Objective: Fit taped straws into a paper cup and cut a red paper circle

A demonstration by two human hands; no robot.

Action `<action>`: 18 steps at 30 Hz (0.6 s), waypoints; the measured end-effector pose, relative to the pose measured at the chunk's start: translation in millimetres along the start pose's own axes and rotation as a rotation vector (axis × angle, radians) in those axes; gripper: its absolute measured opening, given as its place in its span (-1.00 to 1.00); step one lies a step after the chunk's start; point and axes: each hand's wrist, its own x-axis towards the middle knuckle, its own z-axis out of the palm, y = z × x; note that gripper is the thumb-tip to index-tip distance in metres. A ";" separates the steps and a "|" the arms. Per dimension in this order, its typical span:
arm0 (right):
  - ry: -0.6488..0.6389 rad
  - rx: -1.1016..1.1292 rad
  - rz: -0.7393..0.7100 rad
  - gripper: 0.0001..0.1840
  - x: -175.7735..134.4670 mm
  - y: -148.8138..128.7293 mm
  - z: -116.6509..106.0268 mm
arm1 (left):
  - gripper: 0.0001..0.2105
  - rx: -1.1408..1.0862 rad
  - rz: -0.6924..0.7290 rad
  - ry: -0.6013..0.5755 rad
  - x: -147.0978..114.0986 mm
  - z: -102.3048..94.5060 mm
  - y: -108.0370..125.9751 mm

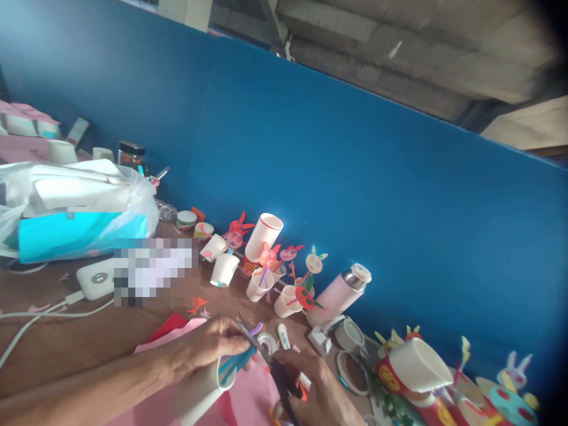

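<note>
My left hand [226, 337] is closed, thumb and fingers pinching thin blue strips [242, 360]. The strips reach into the mouth of a white paper cup [202, 390], which lies tilted under my left wrist. My right hand [317, 378] grips a pair of scissors [277, 373] with dark handles. Their blades are parted and point up toward my left fingertips, close beside the strips. A curled purple strip [256, 329] shows just beyond the blades. Pink paper [252, 393] lies beneath both hands.
Paper cups with rabbit-faced cutouts [268, 255] stand along the blue partition [332, 165], near a pink thermos [337, 296]. Rolls of tape [352, 373] lie to the right, by more decorated cups [419, 364]. A plastic bag [142, 195] and a white power bank [97, 278] with cables sit left.
</note>
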 end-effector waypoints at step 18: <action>0.024 0.043 -0.053 -0.70 8.7 -3.6 4.3 | -0.68 -0.057 -0.099 0.029 -6.5 4.5 16.2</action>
